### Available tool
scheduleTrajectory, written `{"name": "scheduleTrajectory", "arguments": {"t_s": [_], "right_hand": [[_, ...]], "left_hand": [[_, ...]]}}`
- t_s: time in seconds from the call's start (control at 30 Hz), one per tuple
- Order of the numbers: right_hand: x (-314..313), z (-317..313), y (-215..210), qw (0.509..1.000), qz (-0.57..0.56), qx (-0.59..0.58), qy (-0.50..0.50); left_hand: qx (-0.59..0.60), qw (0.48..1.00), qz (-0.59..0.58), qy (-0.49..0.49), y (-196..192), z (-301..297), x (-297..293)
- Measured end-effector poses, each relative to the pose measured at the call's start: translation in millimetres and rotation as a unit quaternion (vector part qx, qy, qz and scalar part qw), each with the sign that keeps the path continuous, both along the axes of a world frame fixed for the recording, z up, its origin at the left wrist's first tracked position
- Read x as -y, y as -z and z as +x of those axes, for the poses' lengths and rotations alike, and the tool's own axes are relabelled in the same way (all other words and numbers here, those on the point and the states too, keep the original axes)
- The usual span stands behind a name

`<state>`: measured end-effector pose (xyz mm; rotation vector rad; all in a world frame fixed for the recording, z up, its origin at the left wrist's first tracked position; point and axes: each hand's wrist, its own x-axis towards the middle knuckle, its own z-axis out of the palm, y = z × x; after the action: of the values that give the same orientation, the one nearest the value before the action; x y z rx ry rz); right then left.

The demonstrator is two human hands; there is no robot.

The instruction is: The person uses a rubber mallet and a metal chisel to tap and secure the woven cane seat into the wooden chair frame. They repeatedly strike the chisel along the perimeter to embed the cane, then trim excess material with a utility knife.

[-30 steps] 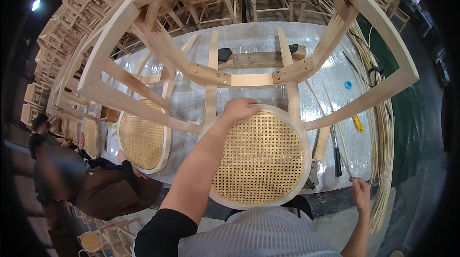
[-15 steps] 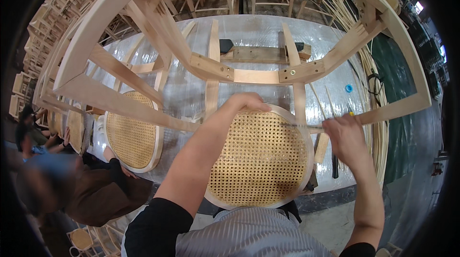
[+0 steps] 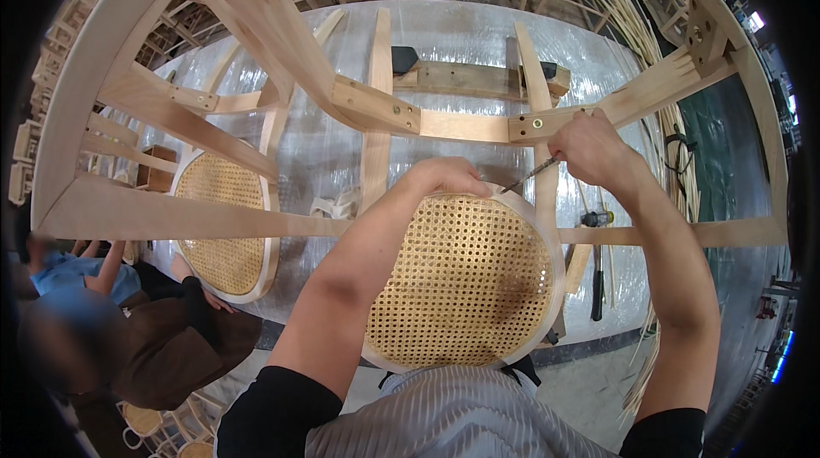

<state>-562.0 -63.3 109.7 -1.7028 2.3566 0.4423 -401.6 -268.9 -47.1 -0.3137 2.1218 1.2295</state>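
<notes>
A round woven cane panel (image 3: 461,279) in a pale wooden rim lies before me, inside a wooden chair frame (image 3: 465,127). At its far rim, my left hand (image 3: 448,176) is closed over the edge, with the thumb lying along the wood. My right hand (image 3: 591,146) is closed around a thin dark rod-like tool (image 3: 531,176). The tool slants down to the left, its tip at the rim close to my left thumb. The handle end is hidden inside my right fist, so its exact kind does not show.
On the plastic-covered table, a hammer-like tool with a black handle (image 3: 597,287) and another small tool (image 3: 596,219) lie to the right. Long cane strips (image 3: 679,185) run along that side. Another cane panel (image 3: 224,219) stands left, near a co-worker (image 3: 171,347).
My right hand has moved up and away with the rod-like tool, which now slants down to the rim near my left thumb. The chair frame appears shifted in view.
</notes>
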Motion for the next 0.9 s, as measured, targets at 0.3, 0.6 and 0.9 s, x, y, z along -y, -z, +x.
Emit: {"name": "scheduleTrajectory", "arguments": {"t_s": [0.3, 0.6, 0.9], "right_hand": [[16.6, -4.9, 1.5, 0.997, 0.069, 0.023, 0.027], [40.2, -17.5, 6.6, 0.996, 0.076, 0.023, -0.044], [62.1, -27.0, 16.7, 0.986, 0.091, 0.026, -0.135]], "left_hand": [[-0.004, 1.000, 0.007, -0.004, -0.8, -1.8, -0.5], [-0.014, 1.000, 0.000, 0.008, -2.8, -0.7, -0.6], [-0.023, 1.000, -0.006, 0.008, -3.3, -1.0, -1.4]]}}
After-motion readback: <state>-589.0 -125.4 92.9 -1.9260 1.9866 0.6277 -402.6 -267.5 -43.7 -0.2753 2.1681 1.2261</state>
